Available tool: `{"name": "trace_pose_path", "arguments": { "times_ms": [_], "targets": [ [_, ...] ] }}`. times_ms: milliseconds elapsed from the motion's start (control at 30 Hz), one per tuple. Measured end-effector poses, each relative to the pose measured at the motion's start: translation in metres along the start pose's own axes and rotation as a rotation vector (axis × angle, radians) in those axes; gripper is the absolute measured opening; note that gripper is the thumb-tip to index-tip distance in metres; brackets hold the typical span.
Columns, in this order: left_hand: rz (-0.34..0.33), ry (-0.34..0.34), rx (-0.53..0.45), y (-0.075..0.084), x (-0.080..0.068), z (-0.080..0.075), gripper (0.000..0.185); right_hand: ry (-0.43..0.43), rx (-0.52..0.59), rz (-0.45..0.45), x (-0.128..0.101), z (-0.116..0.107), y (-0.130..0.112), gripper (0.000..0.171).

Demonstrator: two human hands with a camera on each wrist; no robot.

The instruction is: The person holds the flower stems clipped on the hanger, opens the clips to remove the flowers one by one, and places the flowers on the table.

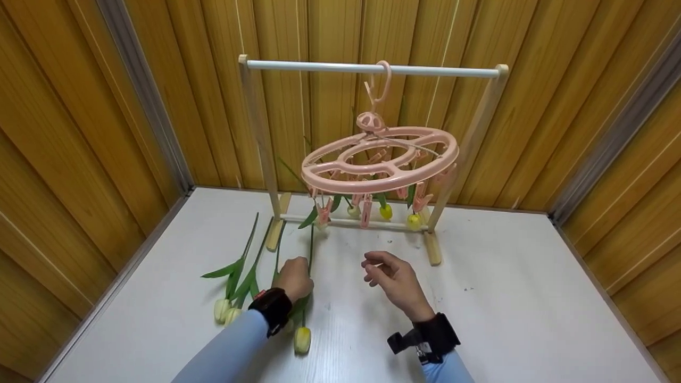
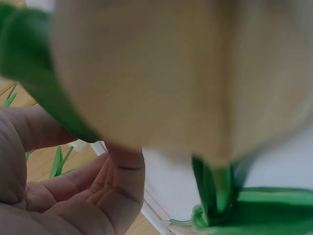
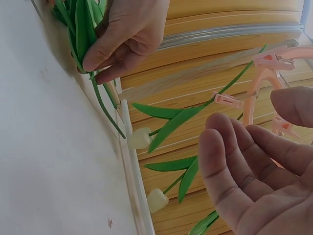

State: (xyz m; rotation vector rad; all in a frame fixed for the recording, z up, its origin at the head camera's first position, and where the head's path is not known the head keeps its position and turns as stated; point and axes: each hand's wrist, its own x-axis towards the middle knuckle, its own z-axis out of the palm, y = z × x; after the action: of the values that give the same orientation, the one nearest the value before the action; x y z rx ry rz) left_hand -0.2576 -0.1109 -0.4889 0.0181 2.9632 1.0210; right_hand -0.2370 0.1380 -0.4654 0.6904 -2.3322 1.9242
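While I'm leaning over the table (image 1: 505, 298):
Left hand (image 1: 294, 279): I'm pinching a green tulip stem (image 1: 310, 247), flat on the tabletop.
Right hand (image 1: 395, 281): I'm hovering it nearby, fingers loosely curled, holding nothing.
Other tulips (image 1: 234, 287): lying just left of my left hand.
Pink clip hanger (image 1: 380, 159): hanging on the wooden rack (image 1: 372, 69), tulips clipped underneath.

1. Both arms wear long sleeves of light blue cloth; the hands are bare.
2. The left hand (image 1: 294, 277) has a black wrist strap with a small red mark.
3. The right hand (image 1: 396, 281) has a black strap with a buckle.
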Motion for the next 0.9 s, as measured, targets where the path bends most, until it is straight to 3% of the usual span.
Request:
{"name": "trace_pose_path", "arguments": {
  "times_ms": [200, 467, 600, 733, 900],
  "targets": [
    [0.022, 0.032, 0.016, -0.001, -0.001, 0.003, 0.012, -0.013, 0.012, 0.003, 0.000, 0.000, 0.001, 0.030],
    [0.042, 0.008, -0.055, -0.003, -0.005, 0.000, 0.017, -0.013, 0.001, 0.019, -0.001, 0.000, 0.002, 0.029],
    [0.027, -0.018, -0.059, -0.002, -0.008, -0.006, 0.003, -0.015, -0.002, 0.006, 0.000, 0.000, 0.002, 0.029],
    [0.019, -0.047, -0.090, 0.002, -0.011, -0.016, 0.025, -0.015, -0.004, 0.008, 0.000, 0.000, 0.002, 0.029],
    [0.062, -0.016, -0.152, 0.006, -0.014, -0.032, 0.030, -0.013, -0.002, 0.034, 0.000, 0.000, 0.002, 0.029]
  ]
}}
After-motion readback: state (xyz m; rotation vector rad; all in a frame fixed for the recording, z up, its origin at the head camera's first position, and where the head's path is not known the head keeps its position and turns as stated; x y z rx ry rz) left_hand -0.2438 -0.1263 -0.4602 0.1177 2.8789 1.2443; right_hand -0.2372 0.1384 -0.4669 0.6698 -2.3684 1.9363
